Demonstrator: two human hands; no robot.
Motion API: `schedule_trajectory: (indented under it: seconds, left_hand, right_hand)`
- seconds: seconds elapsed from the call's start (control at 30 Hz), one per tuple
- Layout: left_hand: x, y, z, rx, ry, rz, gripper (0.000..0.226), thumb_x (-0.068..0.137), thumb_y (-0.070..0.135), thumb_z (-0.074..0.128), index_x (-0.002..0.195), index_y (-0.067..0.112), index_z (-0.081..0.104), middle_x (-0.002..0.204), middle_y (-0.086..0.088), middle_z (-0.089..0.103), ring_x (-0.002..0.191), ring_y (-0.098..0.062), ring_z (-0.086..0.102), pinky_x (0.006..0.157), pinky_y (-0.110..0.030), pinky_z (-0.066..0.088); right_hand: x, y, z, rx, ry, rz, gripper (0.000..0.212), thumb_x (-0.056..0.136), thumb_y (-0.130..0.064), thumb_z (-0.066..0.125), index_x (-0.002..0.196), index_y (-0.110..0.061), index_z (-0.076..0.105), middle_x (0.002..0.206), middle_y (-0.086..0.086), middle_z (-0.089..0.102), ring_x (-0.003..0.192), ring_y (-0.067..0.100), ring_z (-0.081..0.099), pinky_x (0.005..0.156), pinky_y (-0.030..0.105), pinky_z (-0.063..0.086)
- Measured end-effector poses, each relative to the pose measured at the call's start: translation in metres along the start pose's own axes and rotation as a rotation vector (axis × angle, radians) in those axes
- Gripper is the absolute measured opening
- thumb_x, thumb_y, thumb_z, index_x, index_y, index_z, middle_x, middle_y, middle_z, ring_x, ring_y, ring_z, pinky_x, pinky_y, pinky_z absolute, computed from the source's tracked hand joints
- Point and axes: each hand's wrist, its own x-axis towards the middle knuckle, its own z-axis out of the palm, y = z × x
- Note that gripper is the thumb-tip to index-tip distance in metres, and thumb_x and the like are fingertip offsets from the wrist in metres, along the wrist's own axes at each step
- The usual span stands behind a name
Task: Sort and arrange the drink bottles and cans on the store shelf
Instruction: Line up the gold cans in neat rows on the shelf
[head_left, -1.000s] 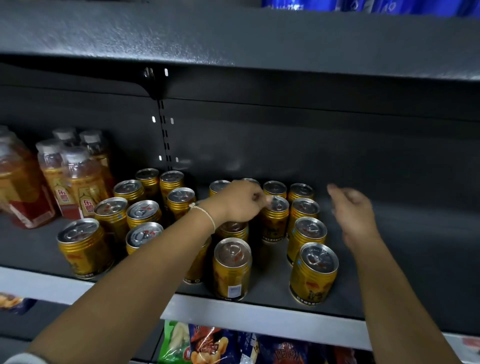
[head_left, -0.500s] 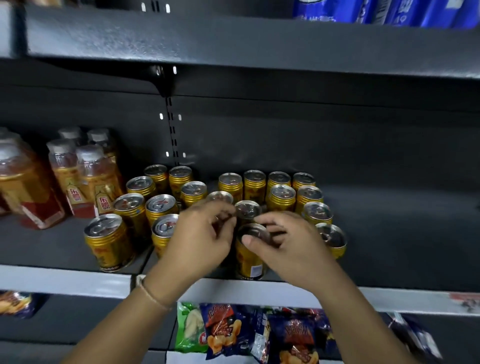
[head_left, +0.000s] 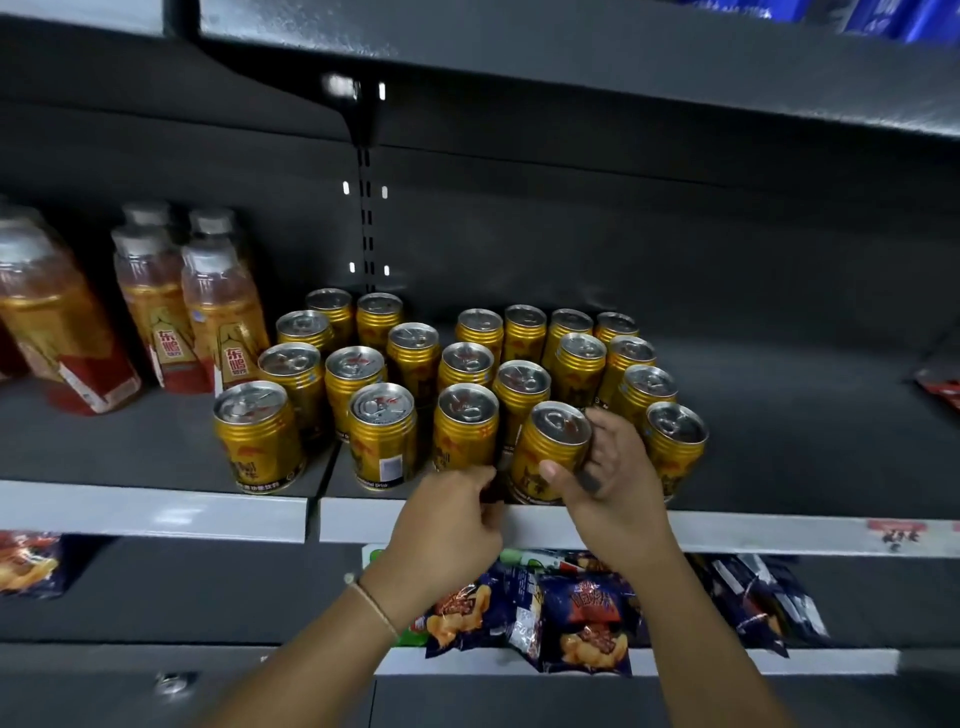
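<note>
A dark grey metal store shelf (head_left: 779, 415) with a pale front edge strip carries a cluster of gold drink cans (head_left: 467, 374) standing upright in rough rows. To the left of the cans, clear plastic bottles of amber drink (head_left: 218, 312) with white caps stand on the same board. Far to the right of the cans, a red packet (head_left: 943, 387) lies at the picture's edge. Below the cans, a lower shelf (head_left: 841, 661) holds dark blue snack bags (head_left: 584, 618).
</note>
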Motion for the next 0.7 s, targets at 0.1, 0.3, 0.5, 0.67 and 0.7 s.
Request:
schedule_trajectory:
  seconds: [0.1, 0.3, 0.5, 0.67, 0.7]
  left_hand:
    - [0.003, 0.006, 0.007, 0.025, -0.011, 0.034, 0.02, 0.085, 0.025, 0.058, 0.104, 0.022, 0.065, 0.097, -0.001, 0.07, 0.089, -0.023, 0.064, 0.073, -0.036, 0.054]
    - [0.019, 0.019, 0.018, 0.154, 0.032, 0.008, 0.023, 0.087, 0.04, 0.062, 0.102, 0.023, 0.058, 0.089, 0.001, 0.067, 0.084, -0.023, 0.063, 0.061, -0.029, 0.044]
    - [0.029, 0.028, 0.028, 0.288, 0.077, -0.031, 0.035, 0.088, 0.054, 0.059, 0.086, 0.024, 0.042, 0.085, 0.001, 0.064, 0.081, -0.023, 0.063, 0.056, -0.028, 0.034]
    - [0.042, 0.042, 0.046, 0.365, 0.107, -0.05, 0.035, 0.089, 0.056, 0.057, 0.092, 0.022, 0.05, 0.088, 0.0, 0.067, 0.083, -0.022, 0.065, 0.059, -0.028, 0.041]
    - [0.045, 0.045, 0.05, 0.372, 0.111, -0.063, 0.033, 0.089, 0.056, 0.057, 0.09, 0.023, 0.049, 0.088, 0.0, 0.067, 0.083, -0.022, 0.065, 0.06, -0.028, 0.043]
  right_hand:
    - [-0.004, 0.0, -0.006, -0.047, -0.061, -0.034, 0.058, 0.088, -0.005, 0.073, 0.131, -0.035, 0.049, 0.128, -0.015, 0.062, 0.12, -0.001, 0.058, 0.102, 0.021, 0.048]
    - [-0.013, 0.004, -0.008, -0.234, 0.137, -0.096, 0.062, 0.087, -0.019, 0.077, 0.144, -0.019, 0.052, 0.118, -0.003, 0.066, 0.104, 0.006, 0.065, 0.086, 0.008, 0.049]
    - [-0.025, 0.014, -0.039, -0.336, 0.608, -0.324, 0.028, 0.08, -0.02, 0.08, 0.106, -0.018, 0.07, 0.094, 0.005, 0.065, 0.085, -0.001, 0.059, 0.074, 0.005, 0.043]
    - [-0.007, 0.042, -0.073, -0.206, 0.47, 0.006, 0.081, 0.072, -0.028, 0.088, 0.141, -0.022, 0.045, 0.137, 0.0, 0.047, 0.112, -0.002, 0.048, 0.087, 0.012, 0.039]
    - [-0.003, 0.047, -0.077, -0.158, 0.396, 0.061, 0.089, 0.072, -0.027, 0.089, 0.146, -0.024, 0.039, 0.143, -0.002, 0.044, 0.12, 0.003, 0.047, 0.094, 0.017, 0.04]
